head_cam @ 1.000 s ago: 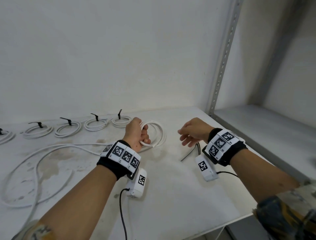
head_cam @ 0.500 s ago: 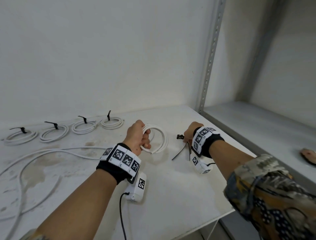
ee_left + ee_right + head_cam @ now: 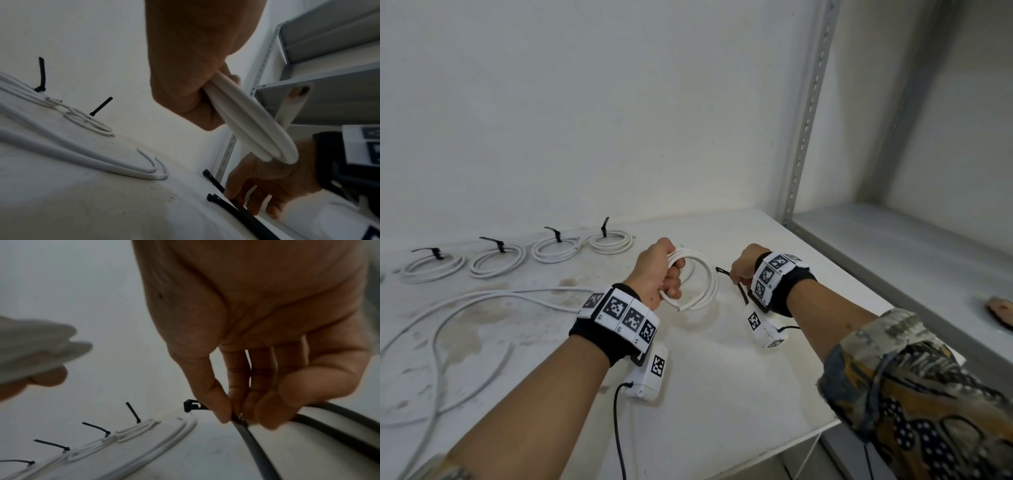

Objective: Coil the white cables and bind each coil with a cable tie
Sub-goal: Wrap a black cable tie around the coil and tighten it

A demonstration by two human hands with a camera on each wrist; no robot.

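Observation:
My left hand (image 3: 671, 277) grips a small coil of white cable (image 3: 703, 274) and holds it upright above the white table (image 3: 722, 377). The coil (image 3: 246, 126) has about three turns, with one cut end sticking out. To its right, my right hand (image 3: 736, 274) pinches a black cable tie (image 3: 723, 271) between thumb and fingertips (image 3: 224, 412), just above the table. The tie's head (image 3: 190, 404) points left toward the coil and its tail (image 3: 257, 451) hangs down. The tie and coil are apart.
Several bound coils (image 3: 556, 246) with black ties line the back wall. Loose white cables (image 3: 448, 308) sprawl over the table's left side. More black ties (image 3: 339, 428) lie under my right hand. A slotted metal upright (image 3: 804, 113) and a grey shelf (image 3: 893, 246) bound the right.
My right hand moved left and down to the ties, closed its fingers on one and lifted it. The left hand kept its grip on the coil.

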